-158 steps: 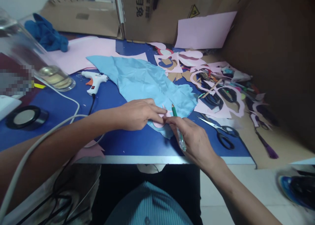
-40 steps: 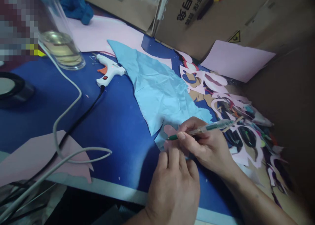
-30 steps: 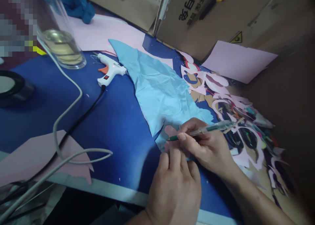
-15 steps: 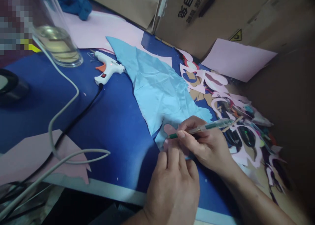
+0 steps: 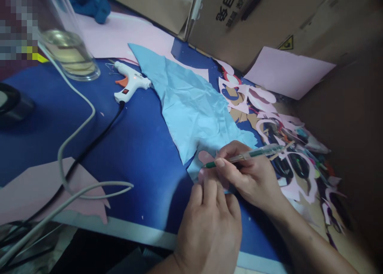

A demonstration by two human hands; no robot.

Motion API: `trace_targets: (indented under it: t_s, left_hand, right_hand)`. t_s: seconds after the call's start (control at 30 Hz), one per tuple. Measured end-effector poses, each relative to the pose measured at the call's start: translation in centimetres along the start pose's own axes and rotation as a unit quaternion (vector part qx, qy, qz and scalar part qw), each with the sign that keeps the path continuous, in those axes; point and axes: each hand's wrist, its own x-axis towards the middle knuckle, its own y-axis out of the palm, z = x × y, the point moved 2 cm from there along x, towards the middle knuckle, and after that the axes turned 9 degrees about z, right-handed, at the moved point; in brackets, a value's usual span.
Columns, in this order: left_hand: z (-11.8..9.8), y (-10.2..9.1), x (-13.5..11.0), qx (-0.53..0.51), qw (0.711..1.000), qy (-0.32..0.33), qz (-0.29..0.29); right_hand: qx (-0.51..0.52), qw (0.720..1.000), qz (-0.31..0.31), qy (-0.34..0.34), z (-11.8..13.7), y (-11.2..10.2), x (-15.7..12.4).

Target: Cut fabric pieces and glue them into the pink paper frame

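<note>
My right hand (image 5: 251,174) grips a clear pen (image 5: 260,151) with a green tip, which touches the edge of a pink paper cutout (image 5: 205,157). This cutout has rounded lobes and lies on a small piece of light blue cloth (image 5: 194,169). With bent fingers held close together, my left hand (image 5: 211,226) presses the cutout down and covers much of it. Just beyond both hands spreads a larger, creased light blue cloth (image 5: 191,102). A white glue gun (image 5: 130,82) with an orange trigger lies at that cloth's left edge.
A glass of yellowish liquid (image 5: 70,60) stands at the back left. A white cable (image 5: 74,134) and a black cord (image 5: 98,140) cross the blue table. Pink paper scraps (image 5: 312,186) and scissors (image 5: 299,165) crowd the right side, below a cardboard box (image 5: 287,18).
Hardly anything differs. Both hands, the pen and the cutout keep their places, and the whole view has shifted very slightly.
</note>
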Motion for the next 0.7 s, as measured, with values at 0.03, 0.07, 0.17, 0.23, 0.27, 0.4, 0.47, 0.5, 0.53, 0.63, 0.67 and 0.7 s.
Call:
trace_targets:
  t_s: [0.03, 0.07, 0.17, 0.23, 0.27, 0.4, 0.47, 0.5, 0.53, 0.63, 0.67, 0.7]
  left_hand:
    - [0.00, 0.01, -0.01, 0.001, 1.000, 0.000, 0.000]
    - [-0.01, 0.03, -0.01, 0.001, 1.000, 0.000, 0.000]
    - [0.00, 0.04, -0.04, 0.001, 1.000, 0.002, 0.001]
    - [0.01, 0.05, -0.06, 0.000, 1.000, 0.004, 0.003]
    - [0.02, 0.06, -0.07, 0.000, 1.000, 0.004, 0.005]
    - [0.06, 0.14, -0.06, -0.001, 1.000, 0.004, 0.012]
    - [0.07, 0.16, -0.04, 0.000, 1.000, 0.005, 0.011]
    - [0.07, 0.16, -0.03, 0.001, 1.000, 0.005, 0.010]
    - [0.06, 0.15, -0.02, 0.002, 1.000, 0.005, 0.009]
    - [0.04, 0.09, -0.01, -0.001, 1.000, 0.005, 0.011]
    - [0.02, 0.06, -0.01, -0.002, 1.000, 0.006, 0.011]
    - [0.02, 0.03, -0.01, -0.003, 1.000, 0.006, 0.010]
  right_hand:
    - [-0.008, 1.000, -0.002, -0.004, -0.03, -0.05, 0.00]
    - [-0.018, 1.000, -0.005, -0.009, -0.05, -0.12, 0.00]
    - [-0.042, 0.999, -0.015, -0.023, 0.01, -0.28, 0.01]
    - [-0.044, 0.999, -0.018, -0.025, 0.14, -0.28, 0.03]
    - [-0.040, 0.999, -0.017, -0.022, 0.20, -0.24, 0.04]
    - [-0.024, 1.000, -0.006, -0.004, 0.28, -0.05, 0.06]
    - [-0.028, 1.000, -0.008, 0.004, 0.19, -0.03, 0.05]
    - [-0.031, 0.999, -0.010, 0.004, 0.15, -0.02, 0.03]
    - [-0.031, 0.999, -0.013, 0.003, 0.11, -0.02, 0.02]
    - [-0.016, 1.000, -0.007, 0.001, 0.04, 0.03, -0.01]
    - [-0.015, 1.000, -0.004, 0.000, 0.02, 0.03, -0.01]
    - [-0.018, 1.000, -0.003, 0.000, 0.01, 0.00, -0.01]
